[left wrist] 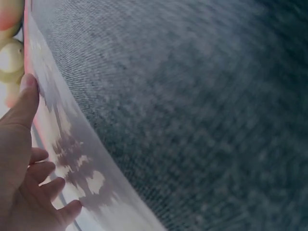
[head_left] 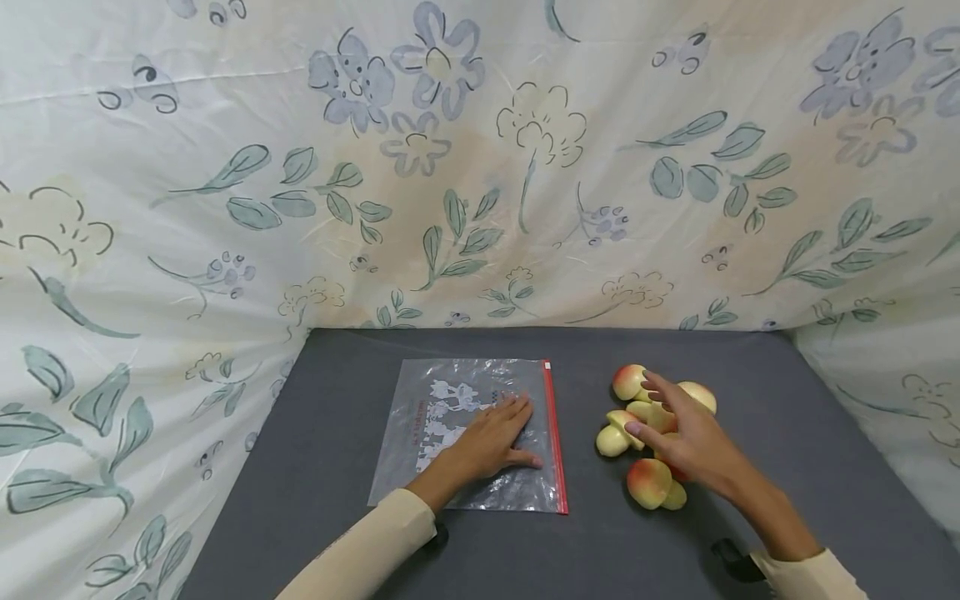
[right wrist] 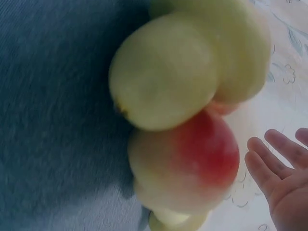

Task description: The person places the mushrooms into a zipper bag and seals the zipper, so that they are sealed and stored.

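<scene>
A clear plastic zip bag (head_left: 405, 417) with white printed figures lies flat, its red zip strip (head_left: 555, 442) along the right side. My left hand (head_left: 491, 437) rests on the bag with fingers extended and thumb pointing toward the strip. To the right is a pile of toy mushrooms (head_left: 649, 483), pale yellow with red-blushed caps. Over the pile's right part is my right hand (head_left: 697, 442), fingers spread and nothing gripped, hiding some of them. In the right wrist view, that hand's fingers stand apart from a red-capped mushroom (right wrist: 192, 163).
Under everything is a dark grey table covering (head_left: 322, 467). A floral cloth (head_left: 465, 208) hangs behind the table and along both sides. Between the bag and the mushrooms runs a strip of the grey surface.
</scene>
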Demonstrator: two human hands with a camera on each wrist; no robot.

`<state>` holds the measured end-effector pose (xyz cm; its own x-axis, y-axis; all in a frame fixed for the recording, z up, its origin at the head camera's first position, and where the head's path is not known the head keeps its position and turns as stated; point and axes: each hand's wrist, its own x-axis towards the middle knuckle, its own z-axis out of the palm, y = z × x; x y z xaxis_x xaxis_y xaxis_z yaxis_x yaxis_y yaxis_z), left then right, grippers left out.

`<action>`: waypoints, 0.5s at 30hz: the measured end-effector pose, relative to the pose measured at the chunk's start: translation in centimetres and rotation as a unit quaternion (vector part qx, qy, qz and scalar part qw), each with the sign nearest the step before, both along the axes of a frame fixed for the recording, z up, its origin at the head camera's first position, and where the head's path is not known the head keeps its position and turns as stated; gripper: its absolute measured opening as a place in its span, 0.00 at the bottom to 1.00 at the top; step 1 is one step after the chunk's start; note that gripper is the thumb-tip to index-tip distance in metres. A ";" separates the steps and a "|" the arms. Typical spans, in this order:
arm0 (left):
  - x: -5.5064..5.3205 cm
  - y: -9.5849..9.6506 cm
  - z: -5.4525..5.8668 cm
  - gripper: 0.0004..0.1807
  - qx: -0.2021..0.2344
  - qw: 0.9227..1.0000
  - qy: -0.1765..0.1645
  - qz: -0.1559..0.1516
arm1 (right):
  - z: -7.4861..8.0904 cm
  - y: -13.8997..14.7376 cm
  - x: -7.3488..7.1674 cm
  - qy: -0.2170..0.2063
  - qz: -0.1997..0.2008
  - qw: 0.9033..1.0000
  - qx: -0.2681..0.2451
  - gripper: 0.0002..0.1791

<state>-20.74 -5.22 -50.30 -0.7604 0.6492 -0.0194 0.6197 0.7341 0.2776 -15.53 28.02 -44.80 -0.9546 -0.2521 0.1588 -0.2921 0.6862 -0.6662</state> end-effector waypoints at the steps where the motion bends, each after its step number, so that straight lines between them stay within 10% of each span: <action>1: 0.0 0.0 0.0 0.51 -0.004 1.000 0.002 0.000 | 0.0 -0.2 0.0 0.002 0.002 1.000 0.000 0.47; 15: -0.4 0.4 -0.1 0.47 -0.007 1.000 -0.006 0.020 | -0.9 -2.6 0.1 0.000 0.041 0.999 -0.028 0.42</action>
<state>-21.16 -4.81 -50.38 -0.7860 0.6171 -0.0387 0.5855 0.7629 0.2741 -15.46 25.39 -45.67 -0.9306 -0.3212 0.1755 -0.3470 0.6219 -0.7021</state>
